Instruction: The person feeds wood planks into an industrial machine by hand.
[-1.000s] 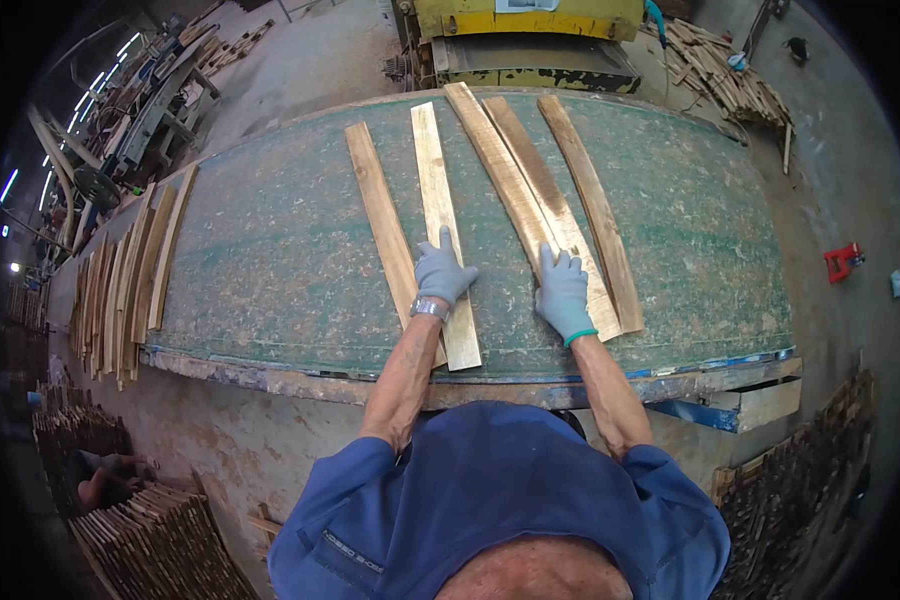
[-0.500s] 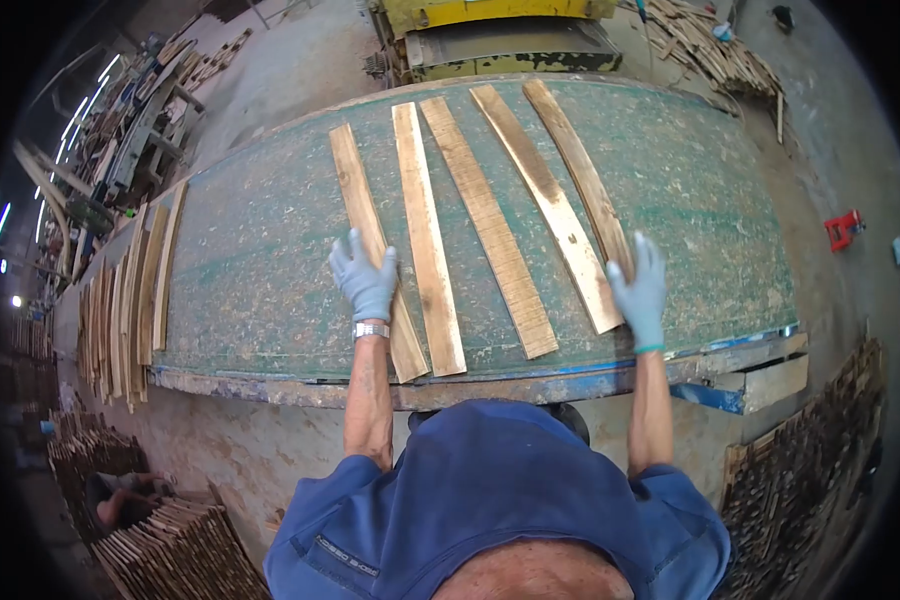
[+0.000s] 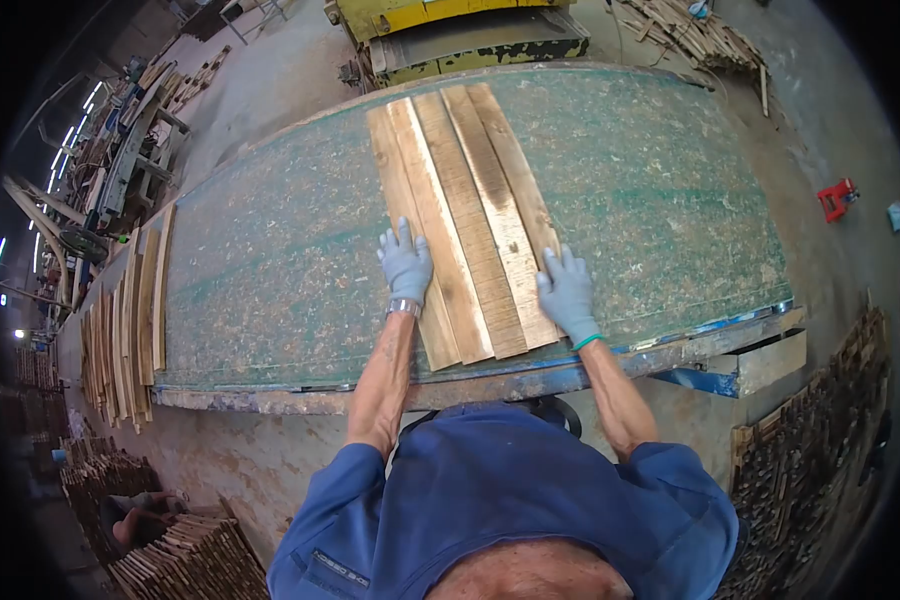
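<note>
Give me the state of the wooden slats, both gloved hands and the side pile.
Pale wooden slats: lying flat, edge to edge on the green table.
Grey-gloved left hand: open, flat on the leftmost slat.
Grey-gloved right hand: open, flat at the rightmost slat's edge.
Side pile of slats: stacked at the table's left end.

Head view, fisheye, steeply down, close above left hand (image 3: 407, 262), right hand (image 3: 567, 295), workbench (image 3: 270, 260).
</note>
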Demonstrator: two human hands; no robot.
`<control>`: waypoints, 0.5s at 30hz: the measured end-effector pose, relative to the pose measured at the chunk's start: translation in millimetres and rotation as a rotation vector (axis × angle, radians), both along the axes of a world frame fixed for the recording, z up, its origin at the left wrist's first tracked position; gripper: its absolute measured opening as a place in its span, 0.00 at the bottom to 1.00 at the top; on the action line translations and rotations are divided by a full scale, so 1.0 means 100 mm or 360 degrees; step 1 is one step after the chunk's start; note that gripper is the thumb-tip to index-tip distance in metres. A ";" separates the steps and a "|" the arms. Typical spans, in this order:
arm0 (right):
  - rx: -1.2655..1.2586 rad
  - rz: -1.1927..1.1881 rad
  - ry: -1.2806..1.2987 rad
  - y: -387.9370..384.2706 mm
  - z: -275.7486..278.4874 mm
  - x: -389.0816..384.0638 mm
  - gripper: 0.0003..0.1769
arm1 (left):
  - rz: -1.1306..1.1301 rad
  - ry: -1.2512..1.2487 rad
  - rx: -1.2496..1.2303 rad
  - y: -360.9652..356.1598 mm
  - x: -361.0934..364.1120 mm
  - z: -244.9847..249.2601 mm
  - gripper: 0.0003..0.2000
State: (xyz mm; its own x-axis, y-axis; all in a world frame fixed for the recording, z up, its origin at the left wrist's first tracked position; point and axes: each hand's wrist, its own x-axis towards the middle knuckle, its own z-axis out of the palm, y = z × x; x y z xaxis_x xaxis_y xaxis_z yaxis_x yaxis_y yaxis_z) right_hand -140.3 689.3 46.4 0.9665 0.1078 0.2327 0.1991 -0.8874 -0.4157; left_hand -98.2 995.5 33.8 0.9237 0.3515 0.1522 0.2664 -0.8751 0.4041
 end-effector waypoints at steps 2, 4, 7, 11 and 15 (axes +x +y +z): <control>0.0011 -0.0030 -0.0016 0.06 0.08 -0.14 0.34 | -0.0043 0.0014 0.0043 -0.04 -0.02 0.06 0.30; 0.0072 -0.0186 0.0072 -0.10 0.21 -0.13 0.38 | -0.0087 0.0038 0.0085 -0.05 -0.04 0.14 0.30; -0.0027 -0.0463 0.0226 -0.50 0.51 -0.02 0.41 | -0.0106 -0.0037 0.0037 -0.04 -0.08 0.13 0.30; 0.0383 -0.0304 -0.0181 -0.90 0.10 -0.04 0.43 | -0.0128 -0.0128 0.0003 -0.01 -0.08 0.08 0.30; 0.0074 0.0148 0.0459 -0.36 0.57 -0.33 0.52 | -0.0152 -0.0159 0.0009 -0.03 -0.09 0.13 0.30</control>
